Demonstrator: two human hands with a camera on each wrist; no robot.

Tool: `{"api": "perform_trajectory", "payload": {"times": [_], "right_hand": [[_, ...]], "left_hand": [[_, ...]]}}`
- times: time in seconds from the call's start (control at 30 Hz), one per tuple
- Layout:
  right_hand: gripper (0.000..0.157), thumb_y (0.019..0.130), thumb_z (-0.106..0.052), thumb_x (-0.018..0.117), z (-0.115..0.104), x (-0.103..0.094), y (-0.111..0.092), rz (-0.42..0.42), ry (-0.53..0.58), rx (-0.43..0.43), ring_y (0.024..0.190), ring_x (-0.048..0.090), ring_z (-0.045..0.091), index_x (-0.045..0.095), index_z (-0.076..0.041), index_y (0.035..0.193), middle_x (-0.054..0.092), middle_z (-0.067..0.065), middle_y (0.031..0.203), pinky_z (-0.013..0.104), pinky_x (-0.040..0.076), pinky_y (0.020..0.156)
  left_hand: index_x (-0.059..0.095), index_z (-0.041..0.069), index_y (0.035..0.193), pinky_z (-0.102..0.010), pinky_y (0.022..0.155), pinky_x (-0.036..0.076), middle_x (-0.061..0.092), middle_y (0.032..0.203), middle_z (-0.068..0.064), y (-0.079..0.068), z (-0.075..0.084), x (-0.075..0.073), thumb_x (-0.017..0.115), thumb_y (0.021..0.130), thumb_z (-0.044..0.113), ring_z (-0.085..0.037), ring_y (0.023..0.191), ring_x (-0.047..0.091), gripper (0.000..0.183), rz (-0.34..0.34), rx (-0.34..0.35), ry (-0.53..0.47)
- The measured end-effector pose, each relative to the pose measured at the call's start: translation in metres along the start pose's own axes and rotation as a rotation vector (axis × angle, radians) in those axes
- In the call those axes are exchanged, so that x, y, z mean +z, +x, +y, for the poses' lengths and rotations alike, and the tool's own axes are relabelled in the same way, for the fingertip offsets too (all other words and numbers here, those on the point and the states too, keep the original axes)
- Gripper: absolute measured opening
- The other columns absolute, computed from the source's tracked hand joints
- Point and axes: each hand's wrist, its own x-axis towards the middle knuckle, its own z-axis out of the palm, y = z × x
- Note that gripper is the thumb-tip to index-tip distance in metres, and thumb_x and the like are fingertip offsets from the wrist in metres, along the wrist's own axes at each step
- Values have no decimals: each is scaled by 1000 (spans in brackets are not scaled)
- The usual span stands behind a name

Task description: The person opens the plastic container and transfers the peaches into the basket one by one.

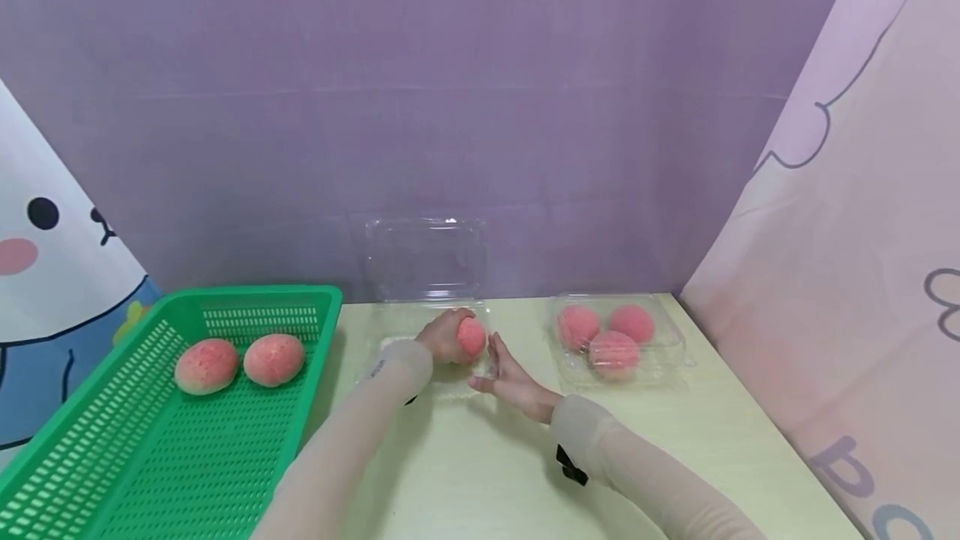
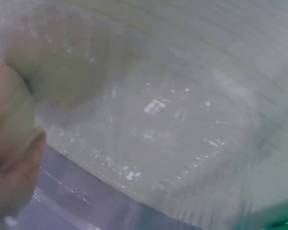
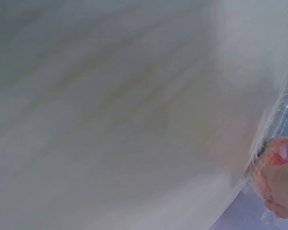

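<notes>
In the head view my left hand (image 1: 446,337) grips a pink peach (image 1: 472,338) at the right side of an open clear plastic clamshell box (image 1: 386,323). The box's lid (image 1: 427,261) stands raised behind it. In the left wrist view the peach (image 2: 9,115) shows pale and pink, with a fingertip against it. My right hand (image 1: 517,382) reaches to the box's right wall, its fingers straight and thumb apart, holding nothing. Whether it touches the wall is hard to tell. The right wrist view catches the peach (image 3: 264,179) and part of a hand at its edge.
A green plastic basket (image 1: 318,365) stands on the left with two peaches (image 1: 240,363) inside. On the right, another clear box (image 1: 667,365) contains three pink peaches (image 1: 613,352). Both boxes rest on a pale wooden table (image 1: 480,473); a purple cloth (image 1: 465,107) hangs behind.
</notes>
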Motion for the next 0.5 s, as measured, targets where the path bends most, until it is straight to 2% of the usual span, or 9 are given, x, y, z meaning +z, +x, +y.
{"api": "perform_trajectory", "payload": {"times": [0.27, 0.5], "right_hand": [[91, 88, -8, 56, 0, -1, 0, -16, 14, 2, 139, -6, 31, -17, -6, 143, -10, 14, 152, 48, 8, 112], [91, 88, -7, 56, 0, -1, -1, -20, 18, -1, 139, -7, 30, -17, -5, 143, -11, 13, 152, 47, 7, 113]], "left_hand": [[45, 11, 128, -41, 90, 46, 58, 114, -7, -2, -3, 4, 84, 56, 18, -23, 102, 55, 82, -15, -73, -77], [47, 11, 125, -39, 88, 46, 59, 111, -6, -1, -4, 6, 85, 55, 20, -22, 100, 56, 81, 0, -77, -71]]}}
